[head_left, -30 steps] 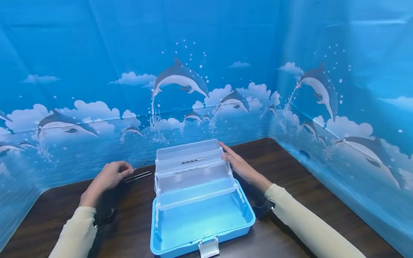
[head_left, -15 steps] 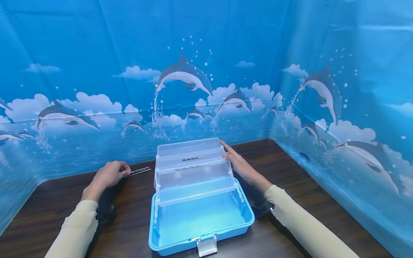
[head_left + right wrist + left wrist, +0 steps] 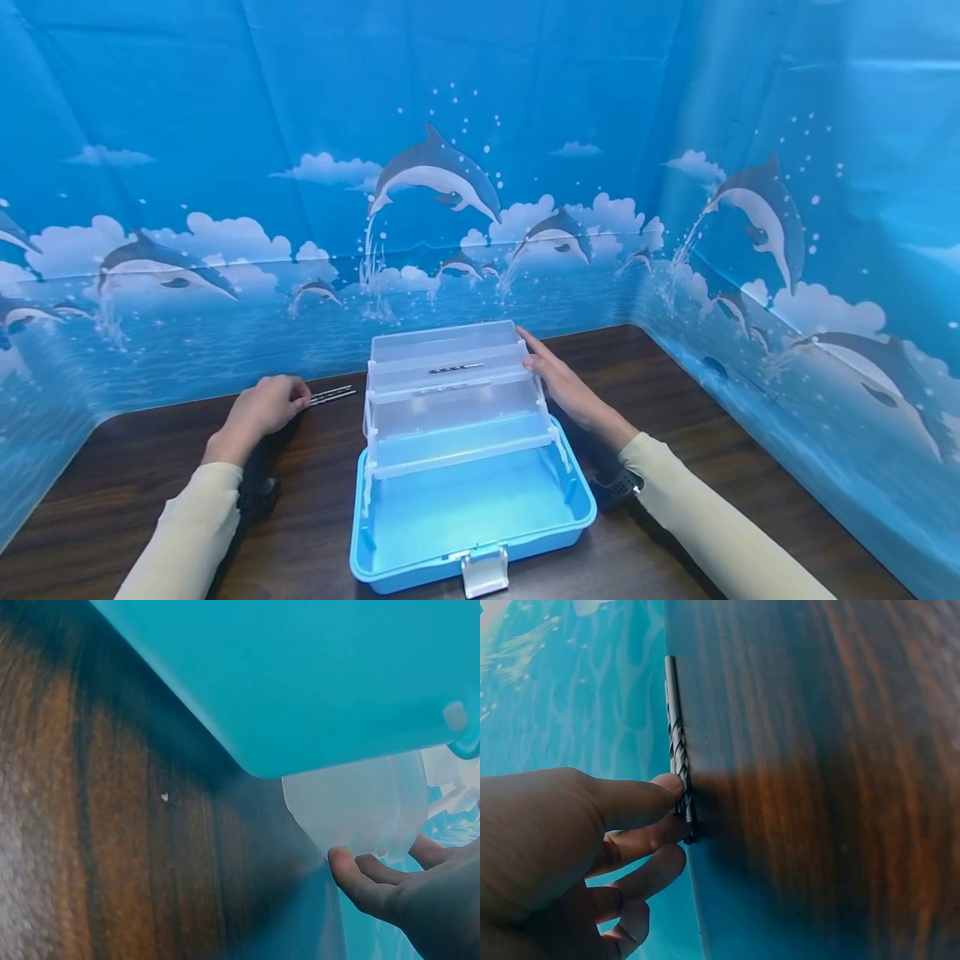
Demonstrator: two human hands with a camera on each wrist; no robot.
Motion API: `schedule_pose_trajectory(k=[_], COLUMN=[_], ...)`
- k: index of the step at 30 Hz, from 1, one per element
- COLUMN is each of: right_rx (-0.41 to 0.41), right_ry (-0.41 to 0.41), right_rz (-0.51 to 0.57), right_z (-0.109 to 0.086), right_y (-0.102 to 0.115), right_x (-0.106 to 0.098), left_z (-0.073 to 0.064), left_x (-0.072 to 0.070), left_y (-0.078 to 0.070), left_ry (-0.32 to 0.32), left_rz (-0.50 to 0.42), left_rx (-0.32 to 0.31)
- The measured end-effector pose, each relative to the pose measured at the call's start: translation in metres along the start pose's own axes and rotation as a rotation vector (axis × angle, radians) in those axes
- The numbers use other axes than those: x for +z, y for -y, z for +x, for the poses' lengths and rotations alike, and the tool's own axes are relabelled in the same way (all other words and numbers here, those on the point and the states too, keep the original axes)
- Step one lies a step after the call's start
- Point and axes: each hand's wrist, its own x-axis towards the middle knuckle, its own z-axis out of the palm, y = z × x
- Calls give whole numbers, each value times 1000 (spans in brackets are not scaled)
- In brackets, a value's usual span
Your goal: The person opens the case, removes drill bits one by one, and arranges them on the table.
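Observation:
In the head view my left hand (image 3: 264, 410) is on the left of the table, pinching metal drill bits (image 3: 333, 395) between thumb and fingertips. Up close in the left wrist view, the twist drill bits (image 3: 675, 720) lie side by side along the table's edge, and the fingers cover part of them. A light-blue toolbox (image 3: 472, 572) stands open with stepped translucent trays (image 3: 450, 421) raised at its back. One drill bit (image 3: 456, 367) lies in the upper tray. Fingers extended, my right hand (image 3: 566, 390) touches the right side of that tray; the right wrist view shows its fingertips against the translucent plastic (image 3: 352, 802).
A dark wood-grain table (image 3: 667, 467) lies beneath everything. Behind it and at the right hangs a blue sheet printed with dolphins (image 3: 435, 175). At the box front, a white latch (image 3: 484, 573) hangs down.
One second ago two drill bits lay on the table just beyond the left fingertips; now those fingers pinch the bits, which lie close together. The right hand stays at the tray.

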Motion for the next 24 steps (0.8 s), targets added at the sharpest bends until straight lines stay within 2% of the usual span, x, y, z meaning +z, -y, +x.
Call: schedule_pose_trajectory(k=[6, 9, 12, 16, 19, 22, 24], right_rx=[1, -5, -13, -14, -3, 0, -4], right_ry=[-2, -1, 0, 4, 5, 7, 4], right_rz=[-8, -5, -5, -9, -12, -14, -23], right_z=[-2, -1, -2, -2, -2, -2, -2], right_y=[-2, -1, 0, 2, 2, 1, 1], right_x=[0, -1, -1, -1, 0, -1, -1], left_z=[-2, -2, -4, -11, -18, -22, -24], left_x=[-6, -13, -22, -35, -44, -52, -56], left_y=[-10, -23, -40, -62, -80, -101, -115], left_ry=[-44, -95, -177, -312, -383, -405, -395], left_rz=[-2, 4, -14, -45, -75, -123, -152], left_rx=[-22, -44, -47, -8, 24, 74, 122])
